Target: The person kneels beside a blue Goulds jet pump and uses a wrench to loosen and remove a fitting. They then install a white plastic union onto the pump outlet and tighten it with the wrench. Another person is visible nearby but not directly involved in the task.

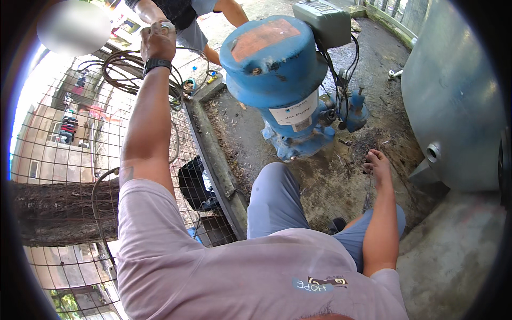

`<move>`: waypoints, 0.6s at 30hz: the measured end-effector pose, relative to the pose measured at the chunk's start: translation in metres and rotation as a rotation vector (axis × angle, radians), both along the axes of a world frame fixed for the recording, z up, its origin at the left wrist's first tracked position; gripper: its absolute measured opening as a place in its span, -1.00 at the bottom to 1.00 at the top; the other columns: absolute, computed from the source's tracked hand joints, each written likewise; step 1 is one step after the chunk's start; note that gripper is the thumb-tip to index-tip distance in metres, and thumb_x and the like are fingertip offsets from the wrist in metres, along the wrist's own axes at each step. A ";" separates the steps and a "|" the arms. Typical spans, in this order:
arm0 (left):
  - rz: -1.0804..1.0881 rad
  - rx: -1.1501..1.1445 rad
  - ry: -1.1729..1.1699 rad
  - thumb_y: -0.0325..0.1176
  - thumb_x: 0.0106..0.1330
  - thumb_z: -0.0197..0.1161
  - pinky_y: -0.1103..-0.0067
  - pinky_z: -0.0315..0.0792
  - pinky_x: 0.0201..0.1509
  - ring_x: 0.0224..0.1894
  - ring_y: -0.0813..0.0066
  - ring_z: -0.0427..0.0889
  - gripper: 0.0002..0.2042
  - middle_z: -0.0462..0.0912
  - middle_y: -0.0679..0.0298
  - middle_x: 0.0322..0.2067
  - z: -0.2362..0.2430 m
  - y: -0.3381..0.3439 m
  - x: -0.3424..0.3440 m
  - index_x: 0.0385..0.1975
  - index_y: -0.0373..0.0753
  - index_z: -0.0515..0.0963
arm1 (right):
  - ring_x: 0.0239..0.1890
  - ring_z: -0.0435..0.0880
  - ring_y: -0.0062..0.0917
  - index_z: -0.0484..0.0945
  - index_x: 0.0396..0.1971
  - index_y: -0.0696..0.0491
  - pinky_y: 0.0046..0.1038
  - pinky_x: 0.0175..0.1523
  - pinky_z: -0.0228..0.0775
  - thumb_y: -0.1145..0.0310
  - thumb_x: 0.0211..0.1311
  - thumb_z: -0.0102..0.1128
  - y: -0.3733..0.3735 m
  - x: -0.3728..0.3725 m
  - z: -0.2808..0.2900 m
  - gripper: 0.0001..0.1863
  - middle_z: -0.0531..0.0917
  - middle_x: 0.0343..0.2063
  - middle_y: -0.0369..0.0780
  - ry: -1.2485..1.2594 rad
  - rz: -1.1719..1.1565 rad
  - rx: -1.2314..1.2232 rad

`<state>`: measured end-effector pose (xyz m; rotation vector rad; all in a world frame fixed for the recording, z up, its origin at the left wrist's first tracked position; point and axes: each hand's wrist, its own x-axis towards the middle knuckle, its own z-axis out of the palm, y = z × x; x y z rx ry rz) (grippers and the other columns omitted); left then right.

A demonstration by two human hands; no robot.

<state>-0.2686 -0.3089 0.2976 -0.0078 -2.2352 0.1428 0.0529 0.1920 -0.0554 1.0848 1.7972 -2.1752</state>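
My left arm stretches out to the far left, and my left hand point(158, 44), with a dark wristband, is closed around a small whitish round piece point(167, 25). Its kind is too small to tell. Another person's hand point(151, 13) is right beside it, apparently meeting it. On my right, my right hand point(378, 167) hovers low above the wet ground with fingers pinched together; what they hold, if anything, cannot be made out. In front of me stands a blue jet pump point(274, 64), upright, with a worn orange patch on top and a white label.
A grey box point(323, 22) is fixed to the pump, with black cables point(341, 74) hanging down. A large metal tank point(458, 101) stands at the right. Wire mesh fencing point(53, 144) with coiled cable point(120, 69) lines the left. A concrete curb point(210, 136) runs alongside.
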 end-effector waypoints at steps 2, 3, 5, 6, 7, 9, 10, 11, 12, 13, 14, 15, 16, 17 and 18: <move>0.003 -0.145 0.054 0.03 0.20 0.25 0.26 0.50 0.08 0.04 0.08 0.54 -0.50 0.56 0.02 -0.08 -0.002 -0.003 -0.003 0.05 -0.14 0.50 | -0.46 0.61 -0.60 0.46 0.08 0.05 -0.50 -0.42 0.37 0.25 0.32 0.21 0.003 0.003 -0.005 -0.62 0.59 -0.25 -0.27 0.032 0.008 0.013; -0.182 -0.140 0.144 -0.01 0.23 0.22 0.25 0.50 0.06 0.02 0.06 0.54 -0.54 0.59 0.04 -0.12 -0.003 -0.027 -0.016 0.03 -0.16 0.52 | -0.46 0.60 -0.61 0.46 0.08 0.05 -0.50 -0.42 0.37 0.24 0.32 0.22 -0.002 0.003 -0.004 -0.61 0.59 -0.26 -0.28 0.047 0.019 0.025; -0.204 -0.415 0.115 -0.12 0.21 0.29 0.23 0.48 0.06 0.01 0.06 0.55 -0.60 0.63 0.06 -0.12 -0.001 -0.057 -0.023 -0.02 -0.20 0.56 | -0.45 0.59 -0.62 0.46 0.09 0.09 -0.50 -0.41 0.38 0.23 0.32 0.22 -0.001 0.003 0.005 -0.59 0.60 -0.26 -0.30 0.062 0.045 0.026; -0.241 -0.383 0.281 -0.11 0.20 0.32 0.26 0.50 0.02 -0.02 0.09 0.58 -0.62 0.66 0.09 -0.14 0.004 -0.052 -0.012 -0.11 -0.24 0.60 | -0.43 0.59 -0.63 0.46 0.09 0.10 -0.51 -0.38 0.40 0.24 0.32 0.22 0.000 0.000 0.007 -0.58 0.60 -0.25 -0.30 0.068 0.039 0.049; -0.190 -0.493 0.227 -0.10 0.21 0.34 0.28 0.54 -0.05 -0.08 0.12 0.62 -0.64 0.69 0.11 -0.23 0.017 -0.041 0.009 -0.17 -0.26 0.62 | -0.41 0.59 -0.63 0.46 0.10 0.11 -0.51 -0.36 0.41 0.24 0.33 0.22 0.002 -0.001 0.011 -0.58 0.60 -0.25 -0.31 0.076 0.024 0.074; -0.329 -0.390 0.281 -0.13 0.21 0.39 0.32 0.57 -0.14 -0.23 0.12 0.67 -0.66 0.70 0.11 -0.27 0.043 -0.027 0.054 -0.17 -0.25 0.64 | -0.33 0.60 -0.62 0.46 0.11 0.12 -0.50 -0.29 0.44 0.27 0.33 0.22 -0.004 -0.005 0.035 -0.58 0.59 -0.22 -0.30 0.129 0.007 0.126; -0.384 -0.235 0.320 -0.17 0.26 0.34 0.38 0.58 -0.19 -0.27 0.21 0.68 -0.71 0.70 0.12 -0.27 0.041 -0.002 0.088 -0.18 -0.27 0.65 | -0.32 0.61 -0.60 0.48 0.10 0.15 -0.51 -0.24 0.47 0.27 0.29 0.25 -0.003 -0.006 0.039 -0.56 0.61 -0.20 -0.25 0.192 -0.015 0.161; -0.445 -0.085 0.364 -0.22 0.31 0.30 0.45 0.58 -0.25 -0.32 0.30 0.69 -0.74 0.71 0.13 -0.27 0.042 0.019 0.125 -0.20 -0.29 0.67 | -0.30 0.62 -0.57 0.50 0.09 0.18 -0.51 -0.19 0.50 0.26 0.25 0.28 -0.002 -0.007 0.044 -0.53 0.62 -0.19 -0.20 0.259 -0.028 0.197; -0.510 0.064 0.374 -0.24 0.31 0.27 0.45 0.56 -0.19 -0.25 0.29 0.66 -0.73 0.67 0.11 -0.22 0.045 0.033 0.163 -0.16 -0.31 0.64 | -0.26 0.62 -0.56 0.48 0.11 0.18 -0.50 -0.14 0.50 0.24 0.24 0.29 -0.005 -0.008 0.053 -0.50 0.61 -0.15 -0.19 0.294 0.006 0.197; -0.621 0.208 0.307 -0.26 0.31 0.24 0.44 0.54 -0.13 -0.18 0.28 0.63 -0.72 0.63 0.09 -0.17 0.039 0.048 0.196 -0.12 -0.33 0.60 | -0.21 0.62 -0.55 0.46 0.14 0.18 -0.49 -0.10 0.51 0.23 0.23 0.30 -0.008 -0.007 0.064 -0.47 0.60 -0.12 -0.17 0.328 0.043 0.199; -0.744 0.357 0.220 -0.28 0.30 0.22 0.43 0.52 -0.07 -0.11 0.27 0.60 -0.70 0.60 0.06 -0.12 0.029 0.065 0.227 -0.08 -0.35 0.56 | -0.17 0.61 -0.53 0.45 0.16 0.17 -0.48 -0.06 0.51 0.21 0.22 0.30 -0.010 -0.005 0.076 -0.43 0.59 -0.08 -0.16 0.364 0.084 0.203; -0.882 0.499 0.039 -0.30 0.30 0.19 0.43 0.50 -0.01 -0.04 0.26 0.57 -0.68 0.56 0.04 -0.07 0.013 0.085 0.252 -0.04 -0.37 0.53 | -0.14 0.61 -0.53 0.42 0.19 0.17 -0.48 -0.04 0.51 0.21 0.20 0.32 -0.012 -0.001 0.091 -0.40 0.58 -0.05 -0.15 0.430 0.158 0.198; -0.995 0.630 -0.196 -0.32 0.29 0.16 0.42 0.48 0.05 0.03 0.25 0.54 -0.66 0.52 0.02 -0.02 -0.005 0.101 0.272 0.00 -0.39 0.49 | -0.11 0.60 -0.52 0.39 0.21 0.16 -0.47 -0.03 0.51 0.20 0.18 0.33 -0.017 0.007 0.108 -0.37 0.56 -0.02 -0.15 0.501 0.237 0.193; -1.062 0.745 -0.483 -0.34 0.29 0.13 0.41 0.46 0.11 0.10 0.24 0.51 -0.63 0.48 0.00 0.03 -0.028 0.121 0.289 0.04 -0.41 0.46 | -0.07 0.60 -0.51 0.37 0.23 0.15 -0.47 -0.01 0.51 0.20 0.17 0.34 -0.020 0.015 0.120 -0.34 0.55 0.01 -0.14 0.577 0.321 0.186; -1.335 1.033 -0.680 -0.37 0.21 0.25 0.47 0.46 0.03 -0.01 0.35 0.54 -0.70 0.53 0.13 -0.09 -0.065 0.178 0.310 -0.08 -0.36 0.52 | -0.07 0.60 -0.51 0.34 0.25 0.13 -0.47 0.01 0.51 0.24 0.14 0.35 -0.020 0.027 0.125 -0.31 0.54 0.02 -0.15 0.593 0.381 0.160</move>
